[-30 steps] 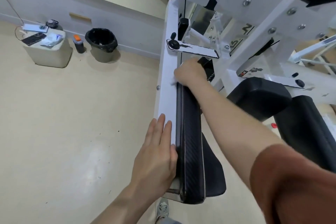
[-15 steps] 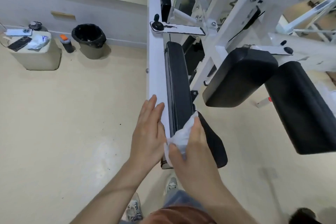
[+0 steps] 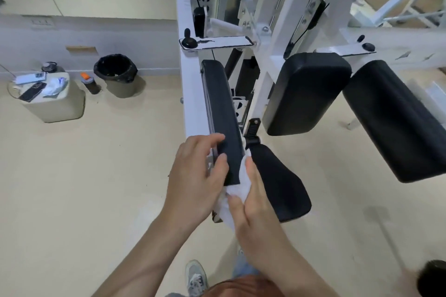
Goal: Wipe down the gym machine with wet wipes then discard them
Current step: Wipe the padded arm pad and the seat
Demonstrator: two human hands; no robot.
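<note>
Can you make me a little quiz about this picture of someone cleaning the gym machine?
1. True or false: the white wipe is pressed against the near end of the long black pad.
2. Which hand is holding the wipe? A) the left hand B) the right hand C) neither one
3. Fill in the missing word: the black bin stands on the floor next to the ____.

Key
1. True.
2. B. The left hand grips the pad's edge while the right hand holds the wipe.
3. Wall. It is across the floor, beside a small bottle with an orange cap.
</note>
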